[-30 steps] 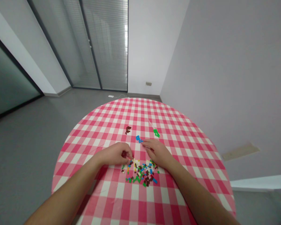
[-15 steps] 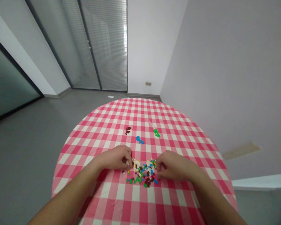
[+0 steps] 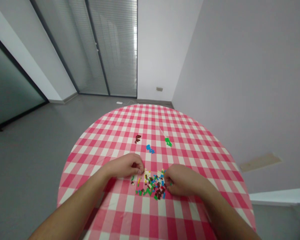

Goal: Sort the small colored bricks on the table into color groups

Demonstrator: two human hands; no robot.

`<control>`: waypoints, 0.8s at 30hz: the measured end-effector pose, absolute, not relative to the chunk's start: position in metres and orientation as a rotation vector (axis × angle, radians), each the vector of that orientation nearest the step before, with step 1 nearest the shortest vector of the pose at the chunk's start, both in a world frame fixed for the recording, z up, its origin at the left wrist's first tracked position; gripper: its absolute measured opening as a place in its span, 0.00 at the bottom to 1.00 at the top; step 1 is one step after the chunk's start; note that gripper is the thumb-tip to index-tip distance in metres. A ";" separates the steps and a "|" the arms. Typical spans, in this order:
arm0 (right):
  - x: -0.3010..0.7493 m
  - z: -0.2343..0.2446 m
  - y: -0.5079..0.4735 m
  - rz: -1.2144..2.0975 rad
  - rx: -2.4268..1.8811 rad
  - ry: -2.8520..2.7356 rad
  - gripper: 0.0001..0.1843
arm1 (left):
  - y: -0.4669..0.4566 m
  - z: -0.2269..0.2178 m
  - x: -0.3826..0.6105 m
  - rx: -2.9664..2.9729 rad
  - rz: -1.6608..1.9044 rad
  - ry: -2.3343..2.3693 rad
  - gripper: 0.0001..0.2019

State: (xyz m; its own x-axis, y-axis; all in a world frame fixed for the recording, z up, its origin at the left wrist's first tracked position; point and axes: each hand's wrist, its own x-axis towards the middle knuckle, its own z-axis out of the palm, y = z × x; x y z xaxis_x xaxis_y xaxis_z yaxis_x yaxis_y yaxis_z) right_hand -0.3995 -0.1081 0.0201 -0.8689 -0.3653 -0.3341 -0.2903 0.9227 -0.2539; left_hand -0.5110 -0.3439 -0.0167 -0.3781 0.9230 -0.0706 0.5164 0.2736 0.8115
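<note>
Mixed bricks [image 3: 152, 185]: loosely spread between left hand [image 3: 126, 165] and right hand [image 3: 181, 180], seemingly for easy reach.
Left grip: curled at left edge; cannot tell if grasping anything.
Right grip: bent inward at right edge; likewise cannot tell.
Blue cluster [image 3: 150, 149], brown cluster [image 3: 138, 138], green cluster [image 3: 168, 142]: farther out on checked tablecloth [image 3: 130, 220], presumably apart to avoid mixing colours.

The round table [image 3: 76, 160] is covered by a pink and white checked cloth [image 3: 130, 216]. Past the far edge, a glass wall [image 3: 70, 36] is striped by blinds [image 3: 118, 53]. Gray floor [image 3: 40, 140] is seen off the left edge, and a pale wall [image 3: 250, 83] off the right.
</note>
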 end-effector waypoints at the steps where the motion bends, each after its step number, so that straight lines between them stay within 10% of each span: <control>1: -0.401 0.018 -0.105 -0.337 -0.484 2.705 0.06 | -0.344 -0.017 -0.511 1.248 1.008 2.006 0.04; 9: -0.422 0.006 -0.087 -0.853 -0.316 2.751 0.05 | -0.338 -0.029 -0.515 0.959 1.176 2.213 0.06; 24: -0.433 -0.001 -0.075 -0.858 -0.287 2.795 0.09 | -0.335 -0.032 -0.519 1.198 1.064 2.368 0.07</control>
